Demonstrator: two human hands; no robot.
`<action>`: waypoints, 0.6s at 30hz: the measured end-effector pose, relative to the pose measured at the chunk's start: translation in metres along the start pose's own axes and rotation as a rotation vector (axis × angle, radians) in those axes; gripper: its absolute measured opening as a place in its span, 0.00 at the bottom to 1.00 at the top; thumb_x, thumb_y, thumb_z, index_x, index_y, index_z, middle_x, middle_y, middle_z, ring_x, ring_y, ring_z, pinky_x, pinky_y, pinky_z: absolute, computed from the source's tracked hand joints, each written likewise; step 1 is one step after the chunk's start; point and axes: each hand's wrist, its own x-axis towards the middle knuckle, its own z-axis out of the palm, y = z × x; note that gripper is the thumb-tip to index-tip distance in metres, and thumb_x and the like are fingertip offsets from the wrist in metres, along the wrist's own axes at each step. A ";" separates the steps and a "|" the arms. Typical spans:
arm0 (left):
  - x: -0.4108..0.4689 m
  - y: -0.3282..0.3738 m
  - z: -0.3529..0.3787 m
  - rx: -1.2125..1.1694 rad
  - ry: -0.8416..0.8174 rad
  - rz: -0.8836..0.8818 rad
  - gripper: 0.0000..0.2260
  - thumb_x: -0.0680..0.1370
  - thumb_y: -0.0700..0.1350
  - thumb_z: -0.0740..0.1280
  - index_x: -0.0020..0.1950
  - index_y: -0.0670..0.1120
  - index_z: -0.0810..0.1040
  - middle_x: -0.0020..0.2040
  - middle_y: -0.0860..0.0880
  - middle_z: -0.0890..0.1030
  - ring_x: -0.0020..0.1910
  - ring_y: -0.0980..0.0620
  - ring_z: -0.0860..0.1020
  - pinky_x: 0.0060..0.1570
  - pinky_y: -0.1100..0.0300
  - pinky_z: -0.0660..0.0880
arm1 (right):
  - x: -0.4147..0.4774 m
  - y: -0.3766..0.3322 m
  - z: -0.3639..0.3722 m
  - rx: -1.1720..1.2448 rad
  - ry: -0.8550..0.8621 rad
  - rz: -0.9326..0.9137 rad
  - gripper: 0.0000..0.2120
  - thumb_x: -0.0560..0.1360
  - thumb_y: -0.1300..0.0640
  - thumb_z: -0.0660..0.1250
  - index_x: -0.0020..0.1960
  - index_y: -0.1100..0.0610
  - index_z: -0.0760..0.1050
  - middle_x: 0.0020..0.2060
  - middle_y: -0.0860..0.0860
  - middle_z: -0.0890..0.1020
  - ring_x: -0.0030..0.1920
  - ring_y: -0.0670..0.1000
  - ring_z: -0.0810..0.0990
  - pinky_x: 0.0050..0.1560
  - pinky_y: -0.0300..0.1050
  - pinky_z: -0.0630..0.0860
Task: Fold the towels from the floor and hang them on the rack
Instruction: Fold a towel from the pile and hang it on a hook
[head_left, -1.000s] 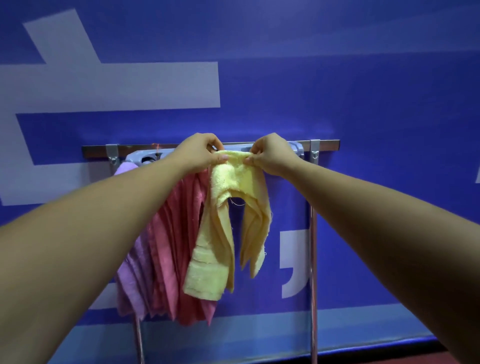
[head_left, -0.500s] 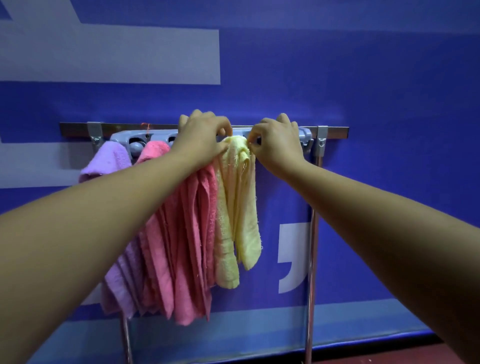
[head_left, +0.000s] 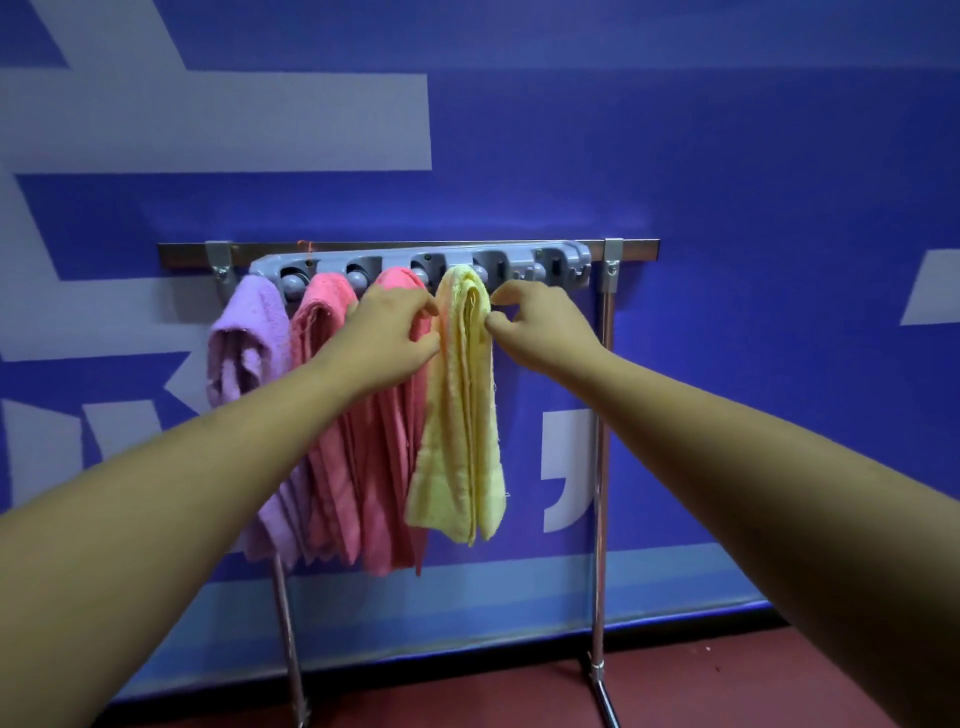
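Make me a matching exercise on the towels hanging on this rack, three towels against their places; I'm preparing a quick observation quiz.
Things:
1. purple towel
2. yellow towel
3. pink towel beside the purple one

Places:
A. between the two hands
B. leftmost on the rack
C. second from the left

Pairs: 1-B, 2-A, 3-C. The left hand and right hand flank the yellow towel near its top.

Your two bare forearms reach forward and up from the lower corners, converging toward the middle; your left hand (head_left: 387, 332) is held palm-down with its fingers curled and fingertips pinched together toward the right. Your right hand (head_left: 535, 325) mirrors it, fingers loosely curled, thumb and forefinger pointing left with a small gap between them.
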 end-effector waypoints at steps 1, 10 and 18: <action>-0.012 0.002 0.001 -0.043 -0.023 -0.014 0.14 0.74 0.46 0.67 0.58 0.45 0.80 0.51 0.46 0.81 0.51 0.46 0.78 0.52 0.56 0.72 | -0.014 0.000 0.000 0.037 -0.018 0.040 0.17 0.74 0.49 0.61 0.59 0.54 0.79 0.49 0.51 0.84 0.48 0.55 0.81 0.51 0.51 0.78; -0.144 0.011 0.044 -0.140 -0.249 -0.247 0.07 0.76 0.44 0.68 0.52 0.43 0.80 0.46 0.46 0.83 0.44 0.48 0.79 0.46 0.58 0.72 | -0.144 0.007 0.057 0.063 -0.190 0.242 0.21 0.75 0.47 0.61 0.62 0.58 0.74 0.54 0.55 0.81 0.54 0.59 0.79 0.56 0.58 0.76; -0.282 -0.007 0.111 -0.120 -0.432 -0.460 0.11 0.78 0.49 0.66 0.55 0.42 0.78 0.52 0.41 0.81 0.54 0.42 0.78 0.54 0.52 0.74 | -0.253 0.037 0.147 -0.008 -0.415 0.327 0.26 0.76 0.48 0.63 0.70 0.59 0.71 0.66 0.58 0.77 0.67 0.61 0.72 0.65 0.58 0.67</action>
